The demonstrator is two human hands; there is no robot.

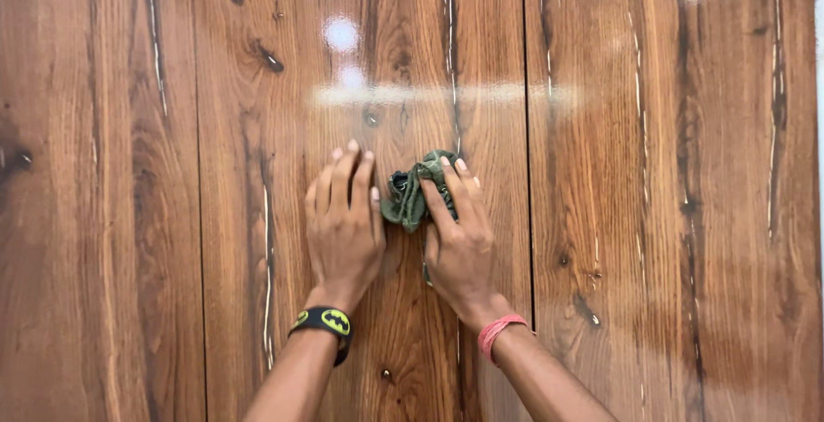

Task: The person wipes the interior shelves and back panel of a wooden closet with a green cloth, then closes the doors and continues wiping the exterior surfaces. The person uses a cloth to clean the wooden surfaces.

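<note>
The right hand [459, 242] presses a crumpled dark green cloth [416, 194] against a glossy, reddish-brown wood-grain panel surface [652, 216], its fingers bent over the wad so that the grip is closed on the cloth from above. The left hand [345, 224] lies flat and open on the panel just beside the cloth, fingers together, holding nothing; its little-finger edge seems to touch the cloth's left fold, though the contact is hard to confirm.

The cloth sits near the middle of the view, right on a narrow dark seam [457, 87] between two boards. That seam is one risk, in my judgement: a loose fold could snag in the groove and pull the wad out from under the fingers. The bunched shape is another (only a small patch of fabric seems to meet the wood), so strokes may leave streaks on so reflective a finish. The bare left palm may also leave smudges on the gloss. The black wristband with a yellow emblem [326, 321] and the pink thread band [498, 333] ride close to the surface and could scuff it if the wrists drop.
</note>
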